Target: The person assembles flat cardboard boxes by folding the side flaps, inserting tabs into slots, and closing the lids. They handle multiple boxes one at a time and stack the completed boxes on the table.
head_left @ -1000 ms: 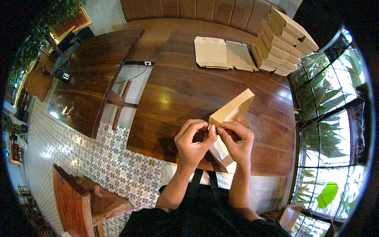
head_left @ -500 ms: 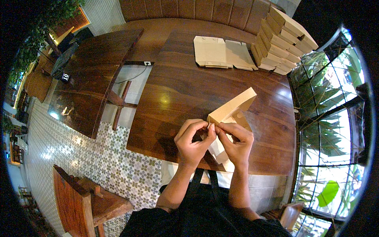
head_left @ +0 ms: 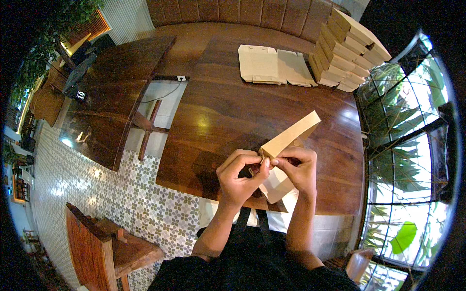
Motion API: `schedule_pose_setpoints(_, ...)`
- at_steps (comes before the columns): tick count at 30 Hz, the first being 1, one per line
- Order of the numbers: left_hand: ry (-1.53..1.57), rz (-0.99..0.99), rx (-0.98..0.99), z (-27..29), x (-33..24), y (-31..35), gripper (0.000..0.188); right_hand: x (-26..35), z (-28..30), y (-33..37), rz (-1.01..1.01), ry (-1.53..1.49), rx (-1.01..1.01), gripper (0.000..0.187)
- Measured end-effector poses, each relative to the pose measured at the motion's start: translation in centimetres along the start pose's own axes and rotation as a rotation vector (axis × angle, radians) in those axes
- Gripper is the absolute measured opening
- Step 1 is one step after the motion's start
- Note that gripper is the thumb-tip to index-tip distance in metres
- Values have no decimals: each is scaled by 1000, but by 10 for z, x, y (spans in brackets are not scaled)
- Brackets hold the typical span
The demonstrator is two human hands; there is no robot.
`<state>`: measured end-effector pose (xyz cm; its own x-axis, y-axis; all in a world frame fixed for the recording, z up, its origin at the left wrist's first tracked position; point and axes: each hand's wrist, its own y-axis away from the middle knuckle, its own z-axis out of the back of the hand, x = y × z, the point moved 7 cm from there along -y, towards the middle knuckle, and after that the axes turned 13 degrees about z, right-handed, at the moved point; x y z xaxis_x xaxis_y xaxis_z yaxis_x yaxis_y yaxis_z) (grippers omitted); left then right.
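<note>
A partly folded cardboard box (head_left: 290, 137), brown outside with pale inner faces, is held tilted above the near edge of the dark wooden table (head_left: 213, 131). My left hand (head_left: 238, 173) pinches its near left corner between thumb and fingertips. Right beside it, my right hand (head_left: 299, 167) has its fingers closed on the same corner region, the thumb almost touching the left thumb. One long side wall of the box slants up to the right, past my hands. Part of the box lies hidden behind my fingers.
At the table's far side lies a flat, unfolded cardboard sheet (head_left: 262, 65). A tall stack of folded cardboard boxes (head_left: 347, 51) stands at the far right, near the window grille. A second wooden table (head_left: 119, 97) is to the left, with a wooden chair (head_left: 104, 247) at lower left.
Both hands and the box have shifted slightly to the right and toward me. The box has tipped, so more of its outer side wall shows. The right hand has turned a little.
</note>
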<state>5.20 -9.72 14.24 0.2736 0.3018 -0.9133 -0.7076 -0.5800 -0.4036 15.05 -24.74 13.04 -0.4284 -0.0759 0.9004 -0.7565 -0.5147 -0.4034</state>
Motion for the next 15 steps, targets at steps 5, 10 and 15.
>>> schedule_pose_setpoints(5,-28,32,114,-1,-6,-2,16,-16,2,1,-51,-234,13,11)
schedule_pose_setpoints(10,-46,16,153,-1,-9,-6,17,-28,-3,3,-51,-349,23,16)
schedule_pose_setpoints(15,-65,22,157,-4,-8,-6,18,-31,-10,7,-79,-337,50,21)
